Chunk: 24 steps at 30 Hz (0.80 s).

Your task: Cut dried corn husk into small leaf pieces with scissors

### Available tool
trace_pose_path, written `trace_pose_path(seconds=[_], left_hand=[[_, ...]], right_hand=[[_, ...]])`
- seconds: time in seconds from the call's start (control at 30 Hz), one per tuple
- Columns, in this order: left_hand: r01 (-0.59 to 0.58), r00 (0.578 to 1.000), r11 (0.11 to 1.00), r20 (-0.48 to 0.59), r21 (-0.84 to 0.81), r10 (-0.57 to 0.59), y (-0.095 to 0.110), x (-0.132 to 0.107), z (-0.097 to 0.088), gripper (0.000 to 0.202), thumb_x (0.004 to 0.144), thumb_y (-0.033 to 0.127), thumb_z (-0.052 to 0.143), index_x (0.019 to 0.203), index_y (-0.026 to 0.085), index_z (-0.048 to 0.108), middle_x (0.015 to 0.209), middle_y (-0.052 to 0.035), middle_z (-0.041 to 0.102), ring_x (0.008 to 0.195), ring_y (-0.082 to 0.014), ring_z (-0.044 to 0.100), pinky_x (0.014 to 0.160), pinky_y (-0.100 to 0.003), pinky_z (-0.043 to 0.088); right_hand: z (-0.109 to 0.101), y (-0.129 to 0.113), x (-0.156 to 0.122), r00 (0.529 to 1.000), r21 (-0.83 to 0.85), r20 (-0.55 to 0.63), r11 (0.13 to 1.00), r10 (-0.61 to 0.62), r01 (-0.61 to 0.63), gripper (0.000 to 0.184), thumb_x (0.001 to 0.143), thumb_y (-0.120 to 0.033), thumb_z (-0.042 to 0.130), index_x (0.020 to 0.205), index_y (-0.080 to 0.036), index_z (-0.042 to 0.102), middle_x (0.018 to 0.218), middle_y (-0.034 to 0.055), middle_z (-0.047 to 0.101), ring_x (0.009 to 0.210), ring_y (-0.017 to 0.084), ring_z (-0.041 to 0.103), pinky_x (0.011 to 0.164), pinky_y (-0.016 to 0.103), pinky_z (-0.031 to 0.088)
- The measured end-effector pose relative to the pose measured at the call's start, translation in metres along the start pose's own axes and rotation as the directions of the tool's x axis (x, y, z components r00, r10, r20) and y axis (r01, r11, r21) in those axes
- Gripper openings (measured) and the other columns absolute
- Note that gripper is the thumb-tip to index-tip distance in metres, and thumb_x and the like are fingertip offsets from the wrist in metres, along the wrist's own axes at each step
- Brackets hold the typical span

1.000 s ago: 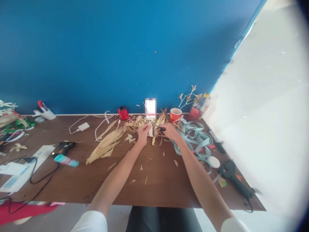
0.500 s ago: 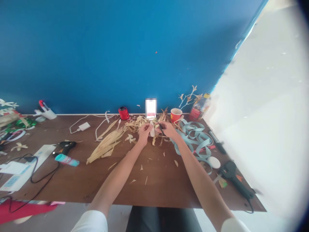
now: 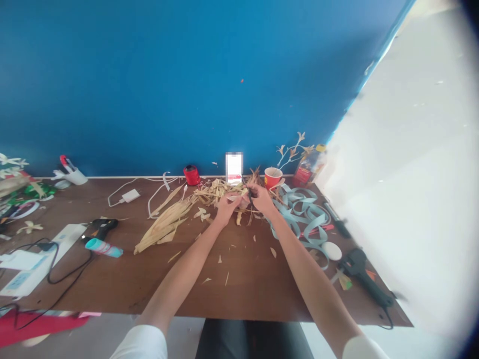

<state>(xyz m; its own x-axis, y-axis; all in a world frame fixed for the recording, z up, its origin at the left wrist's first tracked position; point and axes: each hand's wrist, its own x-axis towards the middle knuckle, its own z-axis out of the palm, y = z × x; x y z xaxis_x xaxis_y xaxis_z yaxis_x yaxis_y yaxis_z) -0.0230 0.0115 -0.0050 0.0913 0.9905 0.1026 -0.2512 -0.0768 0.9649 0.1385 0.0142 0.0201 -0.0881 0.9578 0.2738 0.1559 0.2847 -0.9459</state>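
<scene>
Blue wall (image 3: 168, 89) far, white wall (image 3: 411, 174) right. Brown table (image 3: 247, 284), scraps (image 3: 273, 253) strewn. Far middle, by husk pile (image 3: 212, 192), hands close together: left hand (image 3: 226, 207) pinching pale strip (image 3: 232, 198), right hand (image 3: 261, 199) gripping dark scissors (image 3: 250, 196).

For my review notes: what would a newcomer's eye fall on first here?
Probably the broad blue wall across the upper part, with a bright, partly blurred screen upright before it near the middle. Just below, the left hand and right hand are close together among pale dried husks, the right holding a dark tool. Further right, a loose tangle of light-blue ribbon stands out on the brown table.
</scene>
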Motion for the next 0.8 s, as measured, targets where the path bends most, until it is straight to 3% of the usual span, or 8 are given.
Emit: trace_pose_path(seconds=[0.13,0.37,0.53,0.8], left_hand=[[-0.016,1.000,1.000,-0.021,0.004,0.016,-0.003,0.003,-0.002,0.034,0.067,0.041,0.078,0.082,0.013,0.067,0.064,-0.0019,0.064,0.055,-0.0116,0.058,0.057,-0.025,0.048],[-0.049,0.979,0.991,-0.201,-0.128,0.022,0.000,0.004,-0.003,0.035,0.069,0.043,0.075,0.084,0.015,0.061,0.067,-0.0008,0.066,0.054,-0.0105,0.059,0.055,-0.024,0.047],[-0.052,0.977,0.985,-0.210,-0.167,0.016,0.005,0.003,-0.002,0.036,0.069,0.044,0.075,0.084,0.016,0.057,0.069,-0.0003,0.066,0.053,-0.0093,0.058,0.057,-0.024,0.046],[-0.065,0.978,0.982,-0.205,-0.177,0.028,0.005,0.002,-0.001,0.033,0.070,0.041,0.074,0.082,0.016,0.058,0.068,0.0006,0.064,0.053,-0.0084,0.055,0.056,-0.023,0.044]], right_hand=[[-0.004,0.001,0.000,1.000,-0.055,-0.016,0.998,-0.005,0.004,0.048,0.068,-0.031,0.068,0.113,-0.015,0.063,0.084,0.0048,0.069,0.077,0.018,0.064,0.073,0.031,0.051],[-0.021,-0.006,-0.008,0.993,-0.283,0.116,0.959,0.032,0.002,0.039,0.070,-0.027,0.066,0.108,-0.017,0.067,0.088,0.0041,0.071,0.079,0.019,0.064,0.072,0.027,0.049],[-0.026,-0.006,-0.009,0.986,-0.402,0.157,0.916,0.061,0.007,0.038,0.068,-0.023,0.065,0.106,-0.019,0.068,0.082,0.0022,0.071,0.076,0.018,0.064,0.067,0.025,0.049],[-0.028,-0.002,-0.009,0.984,-0.472,0.178,0.879,0.025,0.063,0.039,0.069,-0.022,0.066,0.108,-0.019,0.070,0.088,0.0041,0.073,0.079,0.020,0.065,0.074,0.027,0.049]])
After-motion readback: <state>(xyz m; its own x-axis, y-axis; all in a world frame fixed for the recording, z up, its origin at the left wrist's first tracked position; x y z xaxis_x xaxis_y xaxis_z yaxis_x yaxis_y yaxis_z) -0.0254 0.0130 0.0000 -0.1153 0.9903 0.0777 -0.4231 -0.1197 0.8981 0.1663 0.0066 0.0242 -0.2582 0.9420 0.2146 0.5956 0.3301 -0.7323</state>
